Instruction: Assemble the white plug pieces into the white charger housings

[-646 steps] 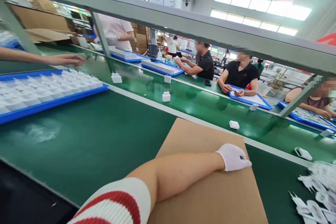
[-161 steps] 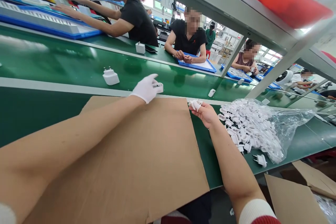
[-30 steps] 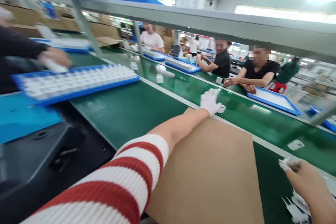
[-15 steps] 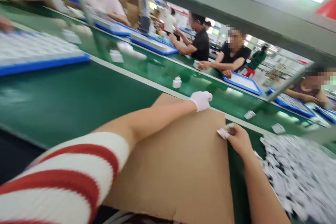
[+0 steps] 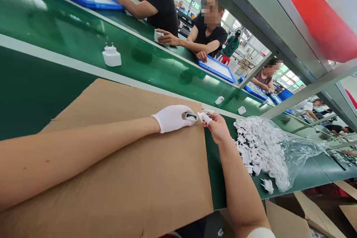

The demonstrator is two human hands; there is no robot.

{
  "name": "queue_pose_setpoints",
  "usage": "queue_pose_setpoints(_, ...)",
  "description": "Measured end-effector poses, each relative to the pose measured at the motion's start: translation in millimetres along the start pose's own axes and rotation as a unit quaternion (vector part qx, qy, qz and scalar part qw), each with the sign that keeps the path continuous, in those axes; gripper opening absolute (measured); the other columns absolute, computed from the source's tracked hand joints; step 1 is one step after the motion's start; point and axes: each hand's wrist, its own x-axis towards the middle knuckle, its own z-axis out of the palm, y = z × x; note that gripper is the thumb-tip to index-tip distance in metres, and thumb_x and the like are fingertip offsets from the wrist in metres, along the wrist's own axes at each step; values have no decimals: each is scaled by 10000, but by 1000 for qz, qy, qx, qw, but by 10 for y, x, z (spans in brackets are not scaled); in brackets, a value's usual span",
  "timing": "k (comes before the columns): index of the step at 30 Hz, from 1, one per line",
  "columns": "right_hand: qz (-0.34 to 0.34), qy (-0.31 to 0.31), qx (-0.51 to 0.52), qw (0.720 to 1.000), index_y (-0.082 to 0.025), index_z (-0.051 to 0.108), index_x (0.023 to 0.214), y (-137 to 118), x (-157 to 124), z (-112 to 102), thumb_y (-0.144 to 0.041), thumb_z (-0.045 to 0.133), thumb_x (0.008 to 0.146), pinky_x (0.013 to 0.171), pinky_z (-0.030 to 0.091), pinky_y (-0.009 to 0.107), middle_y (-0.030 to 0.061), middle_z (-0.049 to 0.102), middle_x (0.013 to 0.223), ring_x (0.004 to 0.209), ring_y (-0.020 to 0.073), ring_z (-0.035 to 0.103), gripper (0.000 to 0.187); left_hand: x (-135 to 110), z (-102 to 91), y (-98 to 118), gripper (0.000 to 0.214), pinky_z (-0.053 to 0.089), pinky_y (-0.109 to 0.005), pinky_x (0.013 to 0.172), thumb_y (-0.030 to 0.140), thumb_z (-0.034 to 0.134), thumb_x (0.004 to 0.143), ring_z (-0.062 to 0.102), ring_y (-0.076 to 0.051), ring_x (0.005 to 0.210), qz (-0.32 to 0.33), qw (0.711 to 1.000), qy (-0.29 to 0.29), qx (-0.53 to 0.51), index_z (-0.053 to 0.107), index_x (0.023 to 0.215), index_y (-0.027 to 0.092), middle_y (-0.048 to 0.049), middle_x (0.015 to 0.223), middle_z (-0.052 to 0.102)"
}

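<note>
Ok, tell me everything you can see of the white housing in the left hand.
The white housing is a small, smooth shell that looks like plastic. Its rounded, oblong end is open and in view, with something green inside; finer detail is too small to tell. The gloved left hand grips it and hides most of its body. It sits over the cardboard sheet, near its right edge. The pronged piece in the right hand is right beside the opening, seemingly not inserted.

The head-worn camera looks forward and steeply down, close over the cardboard sheet [image 5: 125, 178] at lower left, with the left hand [image 5: 174, 119] and right hand [image 5: 219, 128] near centre. Its tilt slants the green conveyor belt [image 5: 156, 67] downward from upper left, beyond the hands.
</note>
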Motion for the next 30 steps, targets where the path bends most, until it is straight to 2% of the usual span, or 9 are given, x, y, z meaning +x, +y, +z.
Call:
queue_pose_setpoints(4,-93,50,-99,989,-200,719,910,19,-16,-41,-434,839,674,802,584,339,55,748,949,824,179,684,354,-9,35,14,294,508,-299,757,479,691,739,697,-215,837,-11,1000,3,-22,739,950,279,21,915,770)
queue_pose_setpoints(7,-178,63,-285,940,-196,721,915,67,-12,-101,-364,734,767,814,572,354,70,724,1007,824,178,653,224,-4,53,-1,338,522,-308,799,513,690,732,707,-229,876,-24,999,8,-29,744,968,277,16,942,778)
queue_pose_setpoints(9,-188,32,-364,912,-203,729,1049,108,6,-125,-319,680,805,844,566,364,69,732,1039,843,181,649,275,3,64,-14,346,525,-312,814,524,674,747,709,-232,880,-29,999,9,-37,755,977,278,14,932,778)
queue_pose_setpoints(11,-162,15,-365,917,-209,718,1118,136,28,-120,-321,687,812,849,570,360,59,751,1009,845,184,663,328,9,74,-24,343,524,-308,803,519,687,741,710,-230,872,-39,998,4,-49,765,981,287,22,915,776)
queue_pose_setpoints(13,-143,50,-319,936,-206,717,1064,134,37,-82,-371,729,800,827,580,350,55,760,942,829,190,681,311,16,84,-29,343,521,-303,792,508,708,729,712,-228,871,-49,997,2,-59,771,989,293,25,916,777)
queue_pose_setpoints(17,-201,117,-254,939,-214,721,1065,70,-24,35,-415,736,829,885,584,360,64,776,989,911,211,708,309,28,91,-20,360,514,-301,771,507,717,714,710,-230,849,-55,996,2,-64,773,999,294,19,901,774)
queue_pose_setpoints(20,-267,65,-322,906,-229,726,1154,45,-92,94,-271,618,889,929,566,357,62,768,1077,958,205,692,289,34,87,-5,336,504,-317,756,537,692,735,697,-233,810,-48,998,-3,-50,761,949,287,11,856,758)
queue_pose_setpoints(24,-314,5,-438,843,-206,719,1195,51,-106,124,-64,480,791,890,549,345,75,748,1038,995,221,655,491,39,83,1,303,494,-335,795,557,670,764,691,-243,851,-43,999,-6,-31,730,864,278,0,884,759)
queue_pose_setpoints(30,-340,4,-457,822,-208,709,1173,79,-45,136,-56,464,807,884,547,339,69,746,1027,971,220,660,466,37,91,-4,300,476,-342,801,554,651,806,681,-245,860,-15,1000,-7,-20,701,825,259,-3,874,751)
